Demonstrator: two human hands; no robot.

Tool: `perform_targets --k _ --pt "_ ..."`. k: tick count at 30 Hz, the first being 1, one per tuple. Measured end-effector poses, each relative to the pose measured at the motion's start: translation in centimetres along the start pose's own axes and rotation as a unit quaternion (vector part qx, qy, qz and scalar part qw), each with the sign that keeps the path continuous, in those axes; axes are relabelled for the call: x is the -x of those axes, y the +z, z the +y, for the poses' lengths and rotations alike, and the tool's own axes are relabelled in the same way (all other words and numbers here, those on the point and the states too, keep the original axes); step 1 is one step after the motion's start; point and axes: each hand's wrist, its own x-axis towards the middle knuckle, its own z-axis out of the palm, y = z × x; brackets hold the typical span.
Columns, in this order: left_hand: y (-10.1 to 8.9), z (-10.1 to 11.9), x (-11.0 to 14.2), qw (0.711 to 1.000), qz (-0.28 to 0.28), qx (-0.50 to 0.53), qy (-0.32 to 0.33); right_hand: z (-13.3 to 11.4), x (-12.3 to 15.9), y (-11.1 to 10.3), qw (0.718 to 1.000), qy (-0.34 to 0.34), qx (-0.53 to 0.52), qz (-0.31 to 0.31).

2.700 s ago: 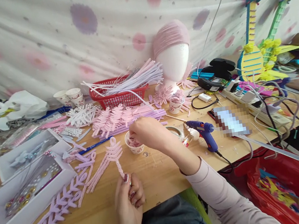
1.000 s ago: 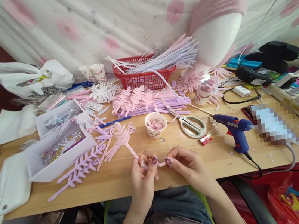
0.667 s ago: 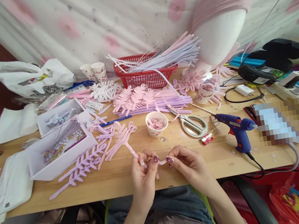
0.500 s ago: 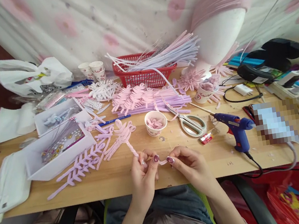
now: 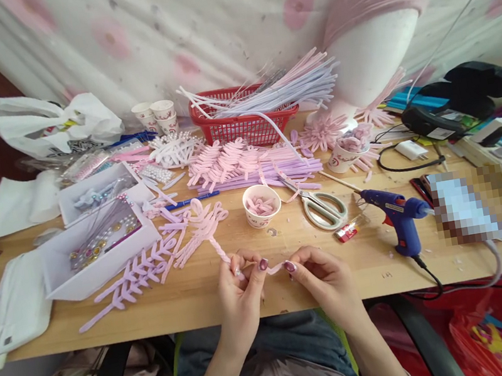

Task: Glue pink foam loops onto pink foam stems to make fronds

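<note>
A pink pipe-cleaner stem [image 5: 219,250] with a twisted shaft and looped top leans out to the left from my left hand [image 5: 243,291]. The fingers of that hand are closed around its lower part. Between the two hands runs a short length of pink pipe cleaner [image 5: 274,269]. My right hand [image 5: 323,278] pinches its far end between thumb and forefinger. Just beyond the hands stands a paper cup [image 5: 262,215] of short pink pieces. Scissors [image 5: 323,205] with pale handles lie to its right.
A blue glue gun [image 5: 398,215] with a cord is at the right, near a lighter [image 5: 347,231]. White boxes [image 5: 63,281] of beads stand left. Behind are a red basket [image 5: 246,128] of pipe cleaners and a white mannequin head [image 5: 376,60].
The hands keep their grip on the pink pipe cleaner, and the right hand sits slightly farther right. The whole view has shifted a little.
</note>
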Motion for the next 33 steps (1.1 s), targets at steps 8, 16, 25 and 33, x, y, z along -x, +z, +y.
perform_targets --k 8,16,25,33 --pt "0.0 -0.1 0.1 1.0 0.005 0.004 0.005 0.0 0.0 0.4 0.999 0.015 -0.03 -0.013" --pt "0.0 -0.1 0.1 0.999 0.003 0.018 0.028 0.4 0.7 0.8 0.998 0.015 -0.06 0.026" --pt "0.0 0.0 0.0 1.0 0.007 0.006 -0.009 0.2 0.4 0.3 0.994 -0.003 -0.079 0.075" --pt "-0.5 0.0 0.1 0.995 -0.068 -0.023 -0.062 -0.9 -0.9 -0.3 0.988 -0.032 -0.103 0.11"
